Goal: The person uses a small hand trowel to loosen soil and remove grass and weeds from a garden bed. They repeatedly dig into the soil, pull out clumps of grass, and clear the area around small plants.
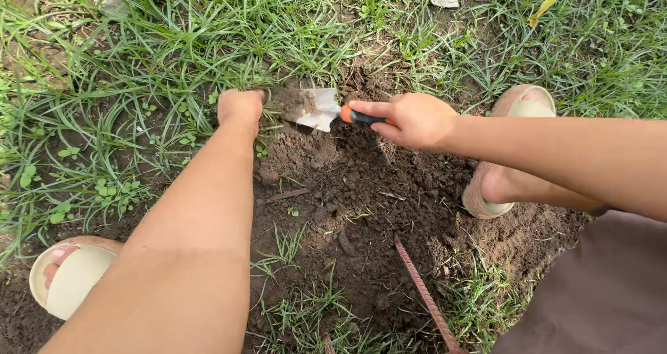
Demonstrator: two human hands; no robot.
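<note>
The little trowel (pixel 316 109) sits in the upper middle of the picture, lying almost flat from side to side, with its muddy metal blade pointing left at the grass and its orange handle pointing right. The right hand (pixel 415 120) is wrapped tight around the handle, with one finger (pixel 368 109) stretched out along it toward the blade. Just left of the blade tip, the left hand (pixel 240 106) is closed on a clump of grass (pixel 208 55) at the edge of the bare brown dirt (pixel 361 201).
</note>
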